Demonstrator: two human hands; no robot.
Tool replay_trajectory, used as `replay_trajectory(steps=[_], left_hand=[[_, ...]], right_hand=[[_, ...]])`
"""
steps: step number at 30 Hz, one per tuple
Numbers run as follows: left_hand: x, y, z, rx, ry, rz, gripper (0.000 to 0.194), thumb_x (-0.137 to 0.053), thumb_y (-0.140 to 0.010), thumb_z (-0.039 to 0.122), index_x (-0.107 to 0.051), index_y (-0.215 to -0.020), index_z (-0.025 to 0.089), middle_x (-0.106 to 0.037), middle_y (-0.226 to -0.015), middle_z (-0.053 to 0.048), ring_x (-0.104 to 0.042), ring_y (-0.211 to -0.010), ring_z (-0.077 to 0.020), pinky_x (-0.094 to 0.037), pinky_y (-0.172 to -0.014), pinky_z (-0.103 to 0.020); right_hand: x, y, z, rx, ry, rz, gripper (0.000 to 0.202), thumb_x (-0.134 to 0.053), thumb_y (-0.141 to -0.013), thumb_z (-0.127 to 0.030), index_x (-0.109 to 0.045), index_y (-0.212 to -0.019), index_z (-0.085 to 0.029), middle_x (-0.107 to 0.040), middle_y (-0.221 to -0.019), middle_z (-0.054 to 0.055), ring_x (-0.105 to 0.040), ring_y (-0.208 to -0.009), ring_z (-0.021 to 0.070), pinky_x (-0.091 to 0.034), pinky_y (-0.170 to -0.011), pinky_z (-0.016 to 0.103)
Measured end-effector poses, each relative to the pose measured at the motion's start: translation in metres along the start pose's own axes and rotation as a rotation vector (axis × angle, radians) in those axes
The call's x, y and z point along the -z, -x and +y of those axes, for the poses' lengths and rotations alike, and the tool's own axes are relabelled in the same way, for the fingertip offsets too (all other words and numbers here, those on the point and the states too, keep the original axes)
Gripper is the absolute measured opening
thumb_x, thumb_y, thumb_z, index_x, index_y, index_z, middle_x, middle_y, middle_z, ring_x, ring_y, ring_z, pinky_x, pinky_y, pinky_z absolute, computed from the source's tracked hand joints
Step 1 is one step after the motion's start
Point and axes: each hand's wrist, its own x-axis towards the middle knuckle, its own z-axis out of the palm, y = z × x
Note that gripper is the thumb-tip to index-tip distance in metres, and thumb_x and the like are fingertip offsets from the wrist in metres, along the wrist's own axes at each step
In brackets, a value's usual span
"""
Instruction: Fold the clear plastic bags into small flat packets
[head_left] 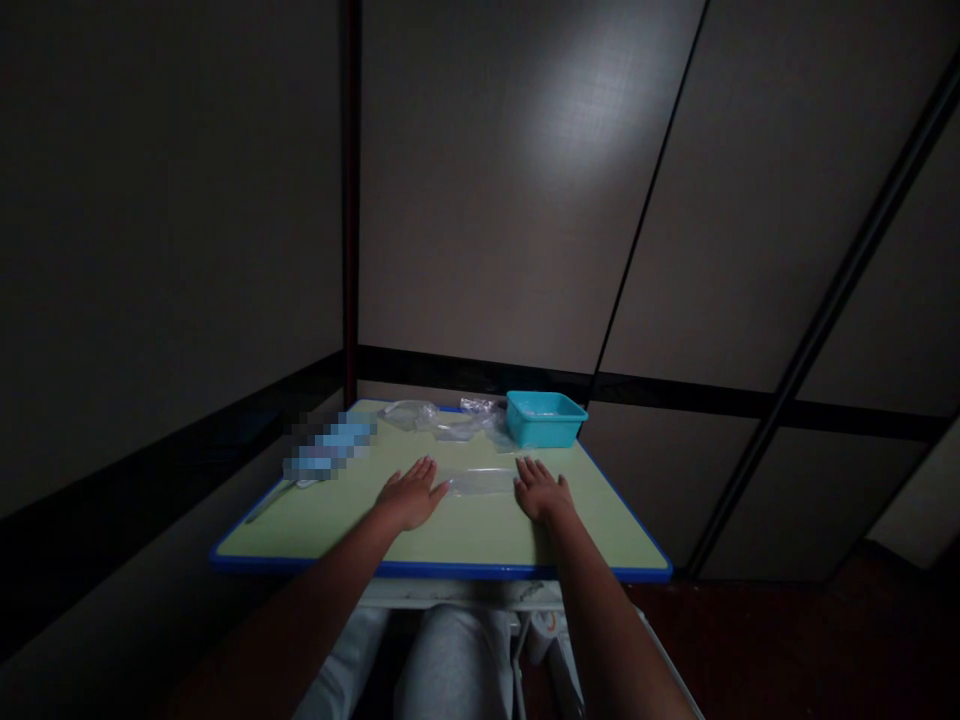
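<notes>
In the head view, a clear film [481,481] lies flat across the middle of the bench [465,535], which has a pale green top and a blue edge. Taking the film as the clock's centre, the left hand [411,495] rests at 9 o'clock and the right hand [542,492] at 3. Both hands are palm down and flattened, fingers stretched out, gripping nothing; the left thumb meets one end of the film, the right fingers the other.

Between 1 and 2 o'clock sits a turquoise basin [551,432] with something clear inside, too dim to identify. Crumpled clear plastic [456,428] spreads at 11, reaching the basin's side. Between 9 and 10 is a bluish item [326,452], pixelated, so any label on it is unreadable. At 5 o'clock, below the bench, a white roll-like object [541,638] carries an orange mark, too small to read.
</notes>
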Motion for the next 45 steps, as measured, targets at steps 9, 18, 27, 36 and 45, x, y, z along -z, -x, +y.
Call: replay_trajectory(steps=[9,18,27,36,45], left_hand=[[0.002,0.002,-0.02,0.058,-0.019,0.017,0.059,-0.015,-0.088,0.047,-0.022,-0.139,0.019,-0.012,-0.146,-0.005,-0.009,-0.135,-0.0211,-0.015,-0.103,-0.051],[-0.001,0.006,-0.022,0.094,-0.051,0.076,0.055,-0.021,-0.088,0.045,-0.024,-0.138,0.024,-0.015,-0.147,-0.006,-0.007,-0.135,-0.0225,-0.014,-0.103,-0.051],[0.0,0.007,-0.022,0.111,-0.05,0.082,0.055,-0.023,-0.087,0.045,-0.023,-0.138,0.025,-0.014,-0.146,-0.01,-0.006,-0.135,-0.0242,-0.015,-0.103,-0.051],[-0.001,0.003,-0.029,0.126,-0.037,0.052,0.055,-0.023,-0.087,0.048,-0.02,-0.139,0.029,-0.01,-0.147,-0.008,-0.008,-0.134,-0.0267,-0.015,-0.102,-0.053],[0.008,0.004,-0.058,0.081,-0.038,0.019,0.053,-0.024,-0.087,0.05,-0.02,-0.137,0.034,-0.008,-0.147,-0.008,-0.009,-0.134,-0.0248,-0.016,-0.102,-0.052]], right_hand=[[-0.002,0.001,0.0,0.005,0.008,0.022,0.055,-0.008,-0.088,-0.046,-0.003,-0.141,-0.029,-0.005,-0.148,-0.002,-0.004,-0.135,0.0193,-0.009,-0.101,0.054],[-0.002,0.0,0.001,0.003,-0.002,0.015,0.054,-0.008,-0.088,-0.045,-0.002,-0.14,-0.03,-0.004,-0.148,-0.002,-0.004,-0.135,0.0194,-0.009,-0.101,0.053],[-0.003,0.0,0.001,0.003,-0.024,0.048,0.054,-0.007,-0.088,-0.045,-0.006,-0.14,-0.03,-0.006,-0.148,-0.003,-0.005,-0.135,0.0196,-0.01,-0.101,0.055],[-0.002,0.002,0.003,0.0,-0.032,0.059,0.053,-0.005,-0.089,-0.045,-0.009,-0.14,-0.032,-0.007,-0.148,-0.005,-0.006,-0.134,0.0209,-0.01,-0.101,0.055],[-0.006,-0.002,0.003,0.012,-0.034,0.078,0.053,-0.007,-0.088,-0.046,-0.009,-0.14,-0.032,-0.009,-0.148,-0.003,-0.005,-0.134,0.0222,-0.011,-0.099,0.057]])
